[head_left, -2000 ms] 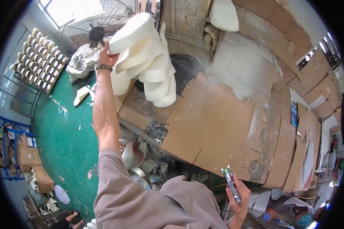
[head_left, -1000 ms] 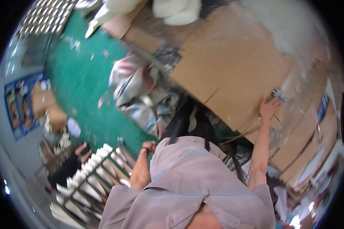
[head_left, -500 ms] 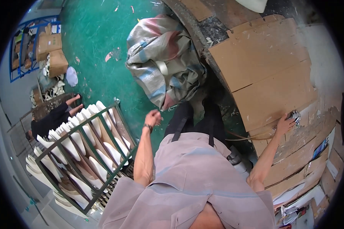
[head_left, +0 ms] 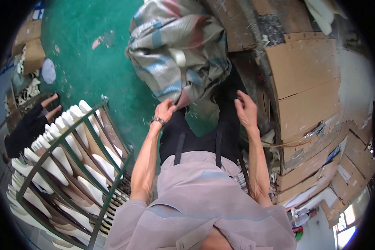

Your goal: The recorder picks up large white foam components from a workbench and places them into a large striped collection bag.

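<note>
A large woven sack (head_left: pixel 154 62), silvery grey with blue and red stripes, stands bunched up in front of my legs. A small white curved piece (head_left: pixel 178 57) lies on its side facing me. My left hand (head_left: pixel 165 111), with a bracelet at the wrist, is at the sack's lower left edge; its fingers are loosely bent, and no held thing shows. Whether they touch the sack is unclear. My right hand (head_left: pixel 246 110) hovers above my right leg, fingers apart and nothing in it.
At the left stands a green metal rack (head_left: pixel 62 146) filled with white foot-shaped forms (head_left: pixel 73 150). Beyond it a person in dark clothes (head_left: pixel 27 129) is seen. On the right is a workbench covered with cardboard (head_left: pixel 304 83). A metal clip-like object (head_left: pixel 316 130) lies there.
My right hand has left the bench's cardboard and come in over my legs. My left hand has moved up to the sack's edge. The view has shifted, so the sack appears nearer.
</note>
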Demonstrator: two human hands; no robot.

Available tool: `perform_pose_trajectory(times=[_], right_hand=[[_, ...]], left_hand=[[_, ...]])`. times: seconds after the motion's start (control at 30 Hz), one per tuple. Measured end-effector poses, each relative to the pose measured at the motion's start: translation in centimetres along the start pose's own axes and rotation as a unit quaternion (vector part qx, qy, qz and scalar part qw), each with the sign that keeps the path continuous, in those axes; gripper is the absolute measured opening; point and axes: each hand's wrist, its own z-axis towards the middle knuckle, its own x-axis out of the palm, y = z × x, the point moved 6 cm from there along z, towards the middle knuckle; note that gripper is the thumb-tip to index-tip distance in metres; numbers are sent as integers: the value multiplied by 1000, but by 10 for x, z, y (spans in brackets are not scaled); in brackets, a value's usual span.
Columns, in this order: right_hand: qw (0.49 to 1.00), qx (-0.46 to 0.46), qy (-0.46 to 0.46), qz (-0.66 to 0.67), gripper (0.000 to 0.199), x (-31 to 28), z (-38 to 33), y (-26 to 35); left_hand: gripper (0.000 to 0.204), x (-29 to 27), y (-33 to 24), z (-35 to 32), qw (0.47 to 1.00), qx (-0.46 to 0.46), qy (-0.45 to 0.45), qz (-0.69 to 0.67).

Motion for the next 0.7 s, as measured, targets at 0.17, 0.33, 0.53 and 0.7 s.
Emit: perform_pose_trajectory(times=[0.17,0.33,0.53,0.7], right_hand=[[972,-94,181,-117,38,153,42,-34],[900,-323,224,-190,38,319,155,-81],[767,-276,440,-376,46,372,109,-246],[702,-30,580,-413,41,279,34,-367]], left_hand=[[33,26,-15,82,994,79,23,68],[17,75,11,227,922,275,-37,271],[28,134,146,221,715,220,274,605],[31,116,265,124,739,43,393,546]])
